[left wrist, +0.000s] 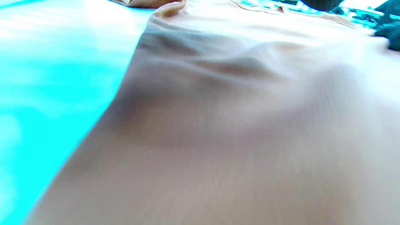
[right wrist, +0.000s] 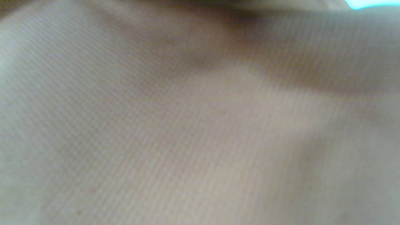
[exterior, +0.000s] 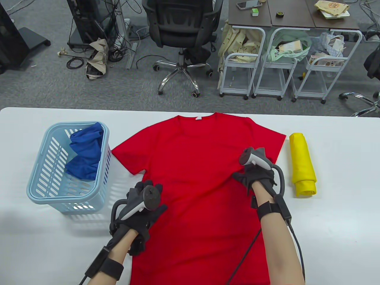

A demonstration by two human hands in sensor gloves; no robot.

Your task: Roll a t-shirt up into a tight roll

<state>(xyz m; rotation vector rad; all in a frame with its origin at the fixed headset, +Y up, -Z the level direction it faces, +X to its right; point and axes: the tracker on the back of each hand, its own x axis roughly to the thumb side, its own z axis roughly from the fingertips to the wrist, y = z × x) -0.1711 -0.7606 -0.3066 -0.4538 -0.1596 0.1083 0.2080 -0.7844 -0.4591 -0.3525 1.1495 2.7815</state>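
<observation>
The red t-shirt [exterior: 196, 184] lies spread flat on the white counter [exterior: 341, 213], collar at the far side and hem running off the near edge, not yet folded or rolled, so this looks like the smoothing step before any roll begins. The left hand [exterior: 142, 204] sits on the shirt's left edge, just below the left sleeve, fingers spread and flat, nothing clenched, probably pinning that side so the cloth stays put. The right hand [exterior: 255, 175] rests on the shirt's right side below the right sleeve; its grip I cannot tell, since the tracker hides the fingers and the wrist view shows only blurred fabric. Right of the shirt lies a yellow roll [exterior: 302, 164], likely a finished example set aside. Left of the shirt stands a blue basket [exterior: 41, 175] holding a crumpled blue garment [exterior: 84, 154], presumably waiting its turn.
</observation>
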